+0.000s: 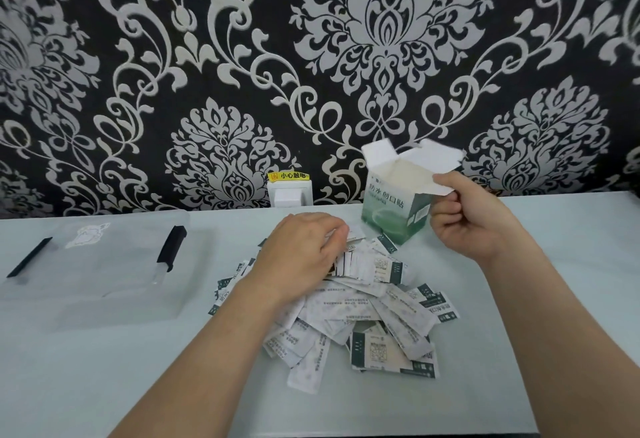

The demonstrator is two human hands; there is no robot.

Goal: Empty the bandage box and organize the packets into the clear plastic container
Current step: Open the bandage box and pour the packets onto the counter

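A green and white bandage box (391,209) stands upright on the table with its top flaps open and its inside showing. My right hand (467,219) pinches one of the box's flaps at its right side. A loose heap of white and dark-green bandage packets (363,306) lies on the table in front of the box. My left hand (301,250) rests palm down on the heap's far left part, fingers curled over several packets. The clear plastic container (104,274), with black latches, sits to the left, lid on.
The pale table (138,385) ends at a wall with black and silver patterned paper. A white wall socket (289,195) with a yellow warning label sits just behind the heap. The table's right edge runs along the far right.
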